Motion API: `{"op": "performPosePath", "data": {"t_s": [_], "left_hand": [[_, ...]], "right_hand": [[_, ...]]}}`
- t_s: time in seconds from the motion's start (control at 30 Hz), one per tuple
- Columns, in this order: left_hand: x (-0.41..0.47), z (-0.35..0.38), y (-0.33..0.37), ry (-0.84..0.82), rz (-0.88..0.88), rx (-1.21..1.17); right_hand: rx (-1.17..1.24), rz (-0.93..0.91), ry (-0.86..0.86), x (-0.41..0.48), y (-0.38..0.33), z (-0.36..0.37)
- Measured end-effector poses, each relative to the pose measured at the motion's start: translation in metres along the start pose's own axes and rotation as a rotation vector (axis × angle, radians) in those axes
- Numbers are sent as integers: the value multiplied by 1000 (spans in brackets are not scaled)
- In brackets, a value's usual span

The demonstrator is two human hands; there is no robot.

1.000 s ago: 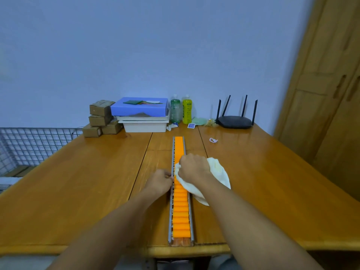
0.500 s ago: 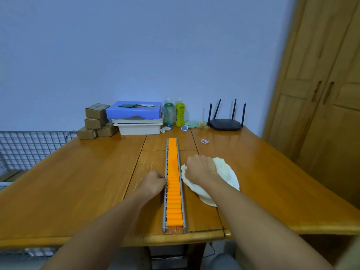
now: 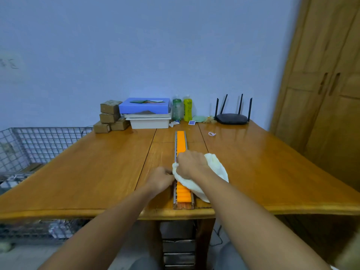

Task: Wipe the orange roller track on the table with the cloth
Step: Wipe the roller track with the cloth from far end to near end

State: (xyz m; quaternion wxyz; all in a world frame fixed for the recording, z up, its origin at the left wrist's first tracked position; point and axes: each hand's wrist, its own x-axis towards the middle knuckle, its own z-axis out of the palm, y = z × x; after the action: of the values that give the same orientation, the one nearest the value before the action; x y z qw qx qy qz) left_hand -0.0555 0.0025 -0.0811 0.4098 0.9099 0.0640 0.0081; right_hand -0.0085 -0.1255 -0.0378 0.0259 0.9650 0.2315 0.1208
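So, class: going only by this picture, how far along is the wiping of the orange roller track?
Done: the cloth is already gripped in the right hand and laid across the orange roller track. In hand: that hand presses it on the track's middle while the left hand steadies the rail. Left: the picture cannot show which rollers are clean; far and near stretches lie uncovered.

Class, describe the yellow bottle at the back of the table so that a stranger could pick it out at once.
Start at the wooden table and look along its far edge by the wall. Between the blue box and the black router stand two bottles. The yellow bottle is the right one, beside the green bottle.
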Motion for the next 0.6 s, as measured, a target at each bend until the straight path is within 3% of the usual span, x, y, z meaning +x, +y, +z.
{"op": "performPosePath", "data": {"t_s": [0.6], "left_hand": [[-43, 4, -4, -14, 8, -9]], "right_hand": [[-3, 69, 71, -58, 25, -19]]}}
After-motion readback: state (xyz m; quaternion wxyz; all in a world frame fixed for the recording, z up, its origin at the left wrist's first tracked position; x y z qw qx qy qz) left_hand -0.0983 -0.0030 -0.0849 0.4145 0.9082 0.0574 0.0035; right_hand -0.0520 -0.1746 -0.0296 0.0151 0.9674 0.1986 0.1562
